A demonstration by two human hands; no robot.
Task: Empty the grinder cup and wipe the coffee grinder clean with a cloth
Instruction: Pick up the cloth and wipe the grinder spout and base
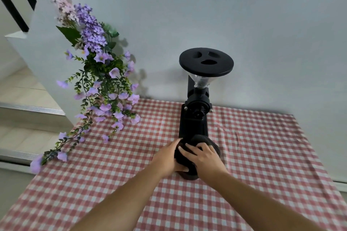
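Note:
A black coffee grinder stands at the back of the table against the wall, with a clear funnel hopper under a round black lid. At its foot sits the round black grinder cup. My left hand wraps the cup's left side, thumb under its near edge. My right hand lies over the cup's top with fingers spread across it. Both hands hide much of the cup. No cloth for wiping is in sight.
A red-and-white checked tablecloth covers the table. A tall spray of purple artificial flowers leans over the table's back left corner. A white wall runs right behind the grinder. Steps lie left of the table.

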